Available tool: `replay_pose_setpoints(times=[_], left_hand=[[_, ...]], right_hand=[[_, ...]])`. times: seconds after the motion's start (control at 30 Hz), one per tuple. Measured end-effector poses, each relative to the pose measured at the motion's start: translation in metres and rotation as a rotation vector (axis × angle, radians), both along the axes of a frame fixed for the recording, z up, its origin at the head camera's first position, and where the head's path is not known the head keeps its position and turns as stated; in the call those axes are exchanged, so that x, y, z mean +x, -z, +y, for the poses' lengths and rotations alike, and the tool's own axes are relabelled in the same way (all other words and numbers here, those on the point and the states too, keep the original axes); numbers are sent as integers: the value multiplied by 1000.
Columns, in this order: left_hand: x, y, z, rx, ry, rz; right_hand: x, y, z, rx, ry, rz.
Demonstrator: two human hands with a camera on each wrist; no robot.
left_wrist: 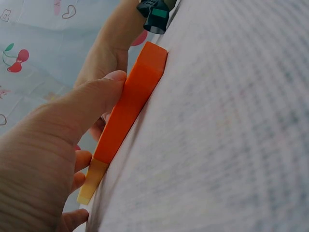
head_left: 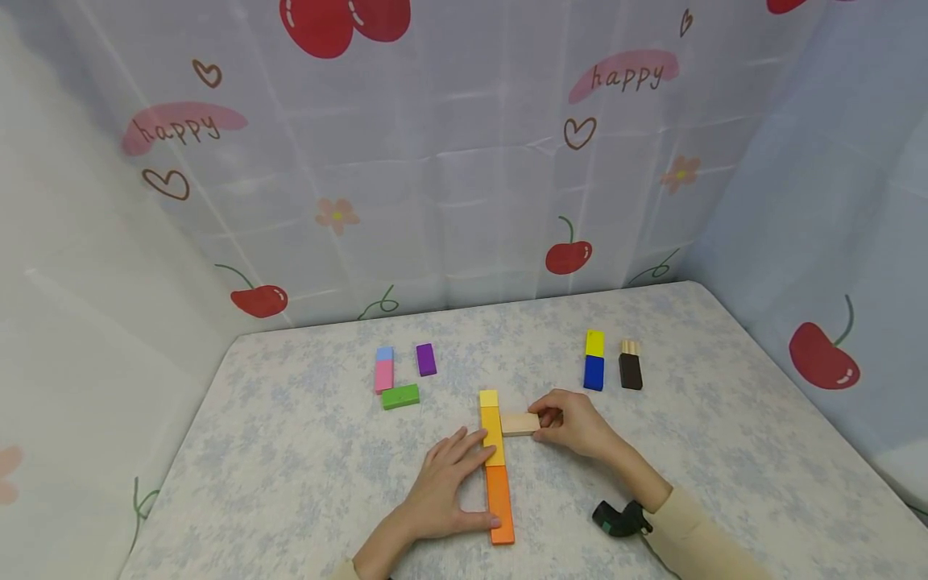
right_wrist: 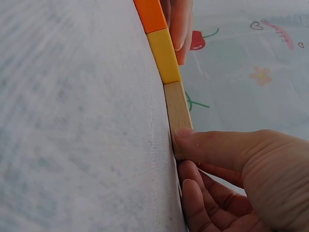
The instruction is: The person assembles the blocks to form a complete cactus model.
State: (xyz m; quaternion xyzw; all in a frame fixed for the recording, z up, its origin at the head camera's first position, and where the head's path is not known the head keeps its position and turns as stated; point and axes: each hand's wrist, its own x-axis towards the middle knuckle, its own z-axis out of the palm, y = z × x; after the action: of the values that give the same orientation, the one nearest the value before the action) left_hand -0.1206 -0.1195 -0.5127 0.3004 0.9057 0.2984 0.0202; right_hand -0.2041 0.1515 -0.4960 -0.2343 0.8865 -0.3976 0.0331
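Observation:
In the head view, an orange block (head_left: 500,506), a yellow block (head_left: 493,439) and a small pale-yellow block (head_left: 489,398) lie end to end in a line on the table. My left hand (head_left: 447,489) spreads over this line, fingertips on the yellow block and thumb on the orange one. The left wrist view shows that thumb at the side of the orange block (left_wrist: 130,104). My right hand (head_left: 574,424) pinches the outer end of a plain wooden block (head_left: 519,424), which lies crosswise. Its inner end meets the yellow block's right side.
Back left are a pink block (head_left: 384,377), a light-blue block (head_left: 385,353), a purple block (head_left: 426,360) and a green block (head_left: 401,396). Back right stand yellow (head_left: 594,342), blue (head_left: 594,373) and dark brown (head_left: 631,371) blocks. A black wrist device (head_left: 620,519) sits by the right sleeve.

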Motion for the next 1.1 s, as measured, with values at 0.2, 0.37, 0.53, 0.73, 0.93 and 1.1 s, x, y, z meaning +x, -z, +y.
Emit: replay_pose_setpoints(times=[0.2, 0.37, 0.53, 0.73, 0.93, 1.1], left_hand=[[0, 1, 0, -2, 5, 4], [0, 2, 0, -3, 5, -2], [0, 1, -1, -2, -2, -39], [0, 1, -1, -10, -5, -36], [0, 0, 0, -4, 1, -12], [0, 0, -1, 14, 1, -36]], right_hand=[[1, -1, 0, 2, 0, -13], [1, -1, 0, 2, -6, -19], [2, -4, 2, -11, -9, -34], [3, -8, 7, -15, 12, -65], [-2, -14, 21, -29, 109, -39], [-8, -19, 37, 2, 248, 31]])
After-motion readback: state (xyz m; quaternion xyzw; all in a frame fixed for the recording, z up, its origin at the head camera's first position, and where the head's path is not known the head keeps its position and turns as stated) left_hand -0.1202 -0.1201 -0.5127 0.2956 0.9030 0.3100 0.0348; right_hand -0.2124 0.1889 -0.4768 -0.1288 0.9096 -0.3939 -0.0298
